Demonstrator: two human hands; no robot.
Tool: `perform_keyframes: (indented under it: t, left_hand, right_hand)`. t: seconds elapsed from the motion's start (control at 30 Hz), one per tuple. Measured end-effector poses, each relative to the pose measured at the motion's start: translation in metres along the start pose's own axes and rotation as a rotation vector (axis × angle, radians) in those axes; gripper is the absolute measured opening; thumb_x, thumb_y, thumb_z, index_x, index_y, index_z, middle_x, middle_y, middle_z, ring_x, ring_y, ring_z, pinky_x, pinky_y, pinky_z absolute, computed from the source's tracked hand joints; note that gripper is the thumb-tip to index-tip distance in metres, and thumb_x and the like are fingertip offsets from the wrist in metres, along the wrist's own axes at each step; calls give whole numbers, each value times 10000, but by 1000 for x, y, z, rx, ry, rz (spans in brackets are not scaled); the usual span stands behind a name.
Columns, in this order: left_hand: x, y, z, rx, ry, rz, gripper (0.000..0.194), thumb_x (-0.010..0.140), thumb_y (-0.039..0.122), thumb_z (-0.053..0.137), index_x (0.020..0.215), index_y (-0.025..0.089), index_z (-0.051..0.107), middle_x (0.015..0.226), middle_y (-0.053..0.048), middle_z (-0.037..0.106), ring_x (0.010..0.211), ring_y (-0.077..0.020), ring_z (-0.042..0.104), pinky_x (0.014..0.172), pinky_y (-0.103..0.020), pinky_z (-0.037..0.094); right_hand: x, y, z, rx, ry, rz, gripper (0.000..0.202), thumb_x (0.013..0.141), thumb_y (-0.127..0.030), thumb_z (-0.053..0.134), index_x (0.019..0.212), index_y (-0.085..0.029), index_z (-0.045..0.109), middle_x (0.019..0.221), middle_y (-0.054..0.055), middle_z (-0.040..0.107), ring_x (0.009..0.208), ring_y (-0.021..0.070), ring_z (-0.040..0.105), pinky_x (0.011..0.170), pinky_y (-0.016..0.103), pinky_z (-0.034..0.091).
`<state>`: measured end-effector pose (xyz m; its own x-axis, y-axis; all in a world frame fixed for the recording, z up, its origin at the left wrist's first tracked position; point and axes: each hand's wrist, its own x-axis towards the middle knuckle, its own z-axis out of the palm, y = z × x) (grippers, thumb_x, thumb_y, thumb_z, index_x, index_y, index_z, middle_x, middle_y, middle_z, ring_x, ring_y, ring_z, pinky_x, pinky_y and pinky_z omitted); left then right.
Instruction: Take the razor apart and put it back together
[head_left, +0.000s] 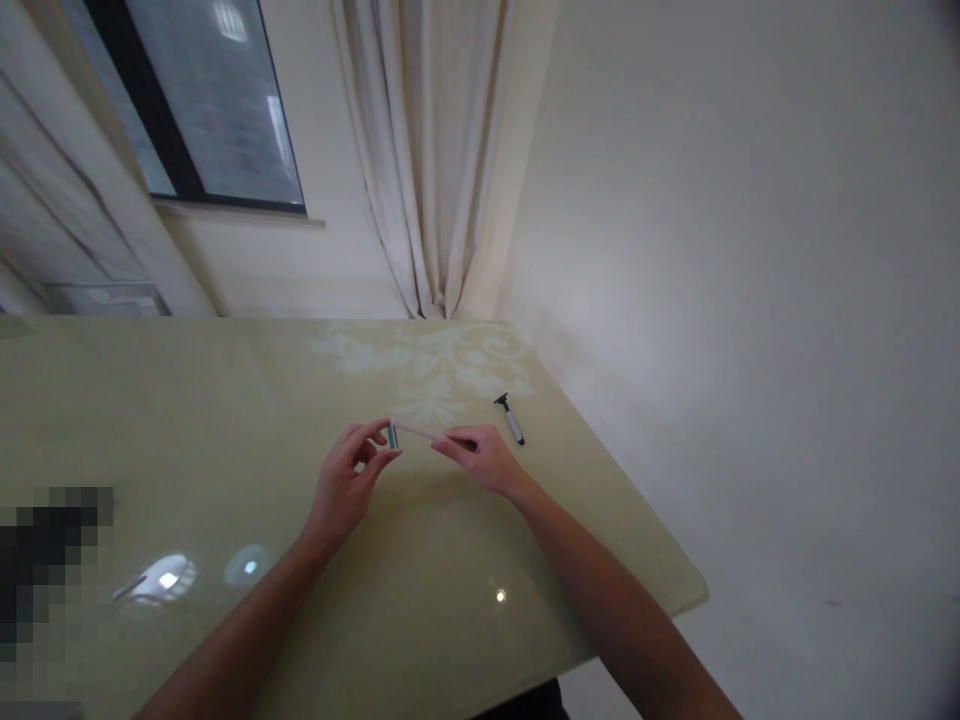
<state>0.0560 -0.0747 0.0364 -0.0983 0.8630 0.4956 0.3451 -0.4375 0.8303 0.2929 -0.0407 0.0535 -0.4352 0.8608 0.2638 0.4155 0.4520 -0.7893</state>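
Between the thumb and fingertips of my left hand [358, 462] is a small flat piece with green and dark stripes [392, 436], which looks like a razor blade cartridge. My right hand [478, 455] pinches a thin pale stick [416, 431], its far end pointing left and reaching the top of the striped piece. I cannot tell whether the two touch. Just beyond my right hand, a razor [511, 420] with a black head and grey handle lies on the table. Both hands are held over the tabletop.
The glossy pale green table [420, 580] has a white floral pattern near its far edge. Its right edge slants beside a bare wall [750, 300]. Curtains [442, 150] and a window [217, 100] stand behind. A pixelated dark patch covers the left side.
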Motion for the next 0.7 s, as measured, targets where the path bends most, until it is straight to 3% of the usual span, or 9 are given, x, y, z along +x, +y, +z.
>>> perform_keyframes:
  t: [0.07,0.2,0.37,0.5,0.63,0.7]
  left_hand:
    - [0,-1,0,1,3,6,347,860,370,750,1180,236,731,904,13,611,646,-110,552,637,-254,483]
    - [0,-3,0,10,9,7,335,866,361,743,1176,235,733,908,15,608,641,-104,537,625,-245,474]
    - [-1,-3,0,9,6,16,353,864,369,746,1191,238,729,904,14,606,645,-109,544,630,-251,481]
    - [-1,-2,-1,29,29,25,342,877,372,743,1192,238,729,906,16,597,657,-111,548,655,-257,488]
    - [-2,0,-2,28,22,23,354,878,373,742,1206,242,724,913,15,595,659,-113,544,654,-258,489]
    - [-2,1,-2,38,30,22,348,886,369,736,1209,239,722,921,14,598,663,-112,544,655,-257,489]
  right_hand:
    - [0,0,0,14,-25,-18,455,981,-553,615,795,-156,735,624,-31,461,587,114,386,576,269,267]
    - [0,-1,-1,-10,59,-2,480,982,-545,608,719,-153,694,612,-34,428,584,112,364,570,270,248]
    - [-1,-3,0,27,-14,-19,458,977,-545,619,744,-160,700,618,-37,434,592,114,374,584,268,261]
    - [-1,-2,-2,-2,70,11,495,977,-548,616,677,-156,657,610,-37,390,590,112,347,583,278,246]
    - [-1,-2,-3,55,-40,-7,452,970,-554,636,788,-152,732,622,-35,449,592,111,378,578,271,254]
    - [-1,-2,-3,28,-22,-12,472,974,-554,628,753,-148,722,620,-33,449,591,110,378,579,274,254]
